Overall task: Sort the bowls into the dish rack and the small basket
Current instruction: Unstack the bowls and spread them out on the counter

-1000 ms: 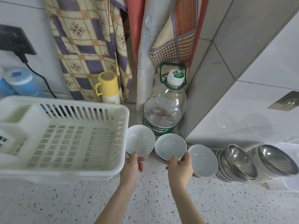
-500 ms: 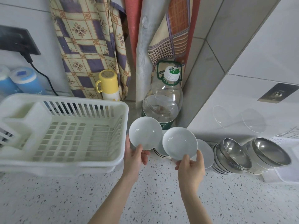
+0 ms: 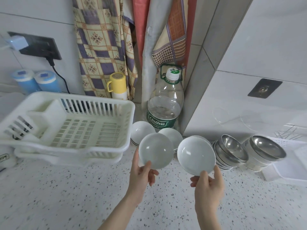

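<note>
My left hand (image 3: 142, 173) pinches the rim of a white bowl (image 3: 155, 151), lifted and tilted toward me. My right hand (image 3: 208, 185) pinches a second white bowl (image 3: 196, 156) the same way, just to the right. Behind them two stacks of white bowls (image 3: 142, 131) (image 3: 172, 135) lean on the counter. Two stacks of steel bowls (image 3: 232, 149) (image 3: 265, 149) lie on their sides further right. The white dish rack (image 3: 99, 151) stands at the left with nothing in it. A white basket (image 3: 289, 170) shows at the right edge under the steel bowls.
A large water bottle (image 3: 166, 103) stands in the corner behind the bowls, with a yellow flask (image 3: 118, 86) and hanging cloths beside it. Two blue-lidded containers (image 3: 33, 81) and a plugged-in socket (image 3: 39, 46) are at the back left. The speckled counter (image 3: 66, 196) stretches in front.
Both hands have lifted one white bowl each off the stacks and drawn them up and toward me. The view has pulled back.
</note>
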